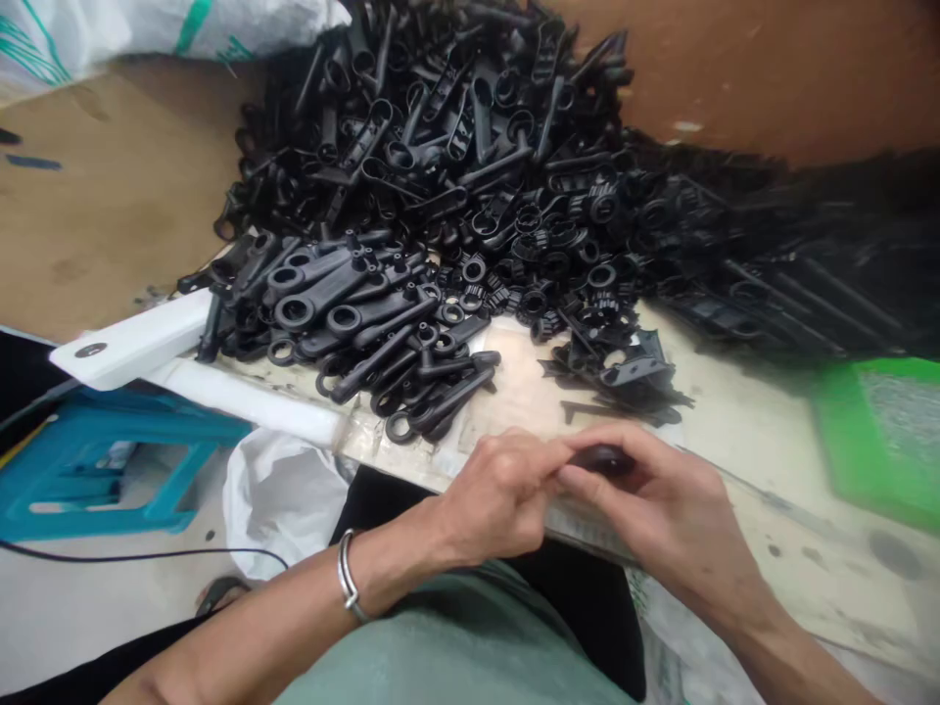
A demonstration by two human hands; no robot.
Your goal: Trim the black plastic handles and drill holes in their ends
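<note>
My left hand (495,494) and my right hand (661,504) meet at the near edge of the work table (734,411). Both are closed on one small black plastic part (603,458), pinched between their fingertips; most of it is hidden by the fingers. A metal bangle (348,578) sits on my left wrist. Just beyond the hands lies a big heap of black plastic lever parts (441,176) with ring ends, with small black toothed rings (543,255) mixed in at its right side.
A green tray (881,441) sits at the table's right. A white bar (139,343) juts from the table's left edge. Below it stand a teal plastic stool (110,460) and a white bag (283,494). A brown board (110,196) and a white sack (147,29) lie behind.
</note>
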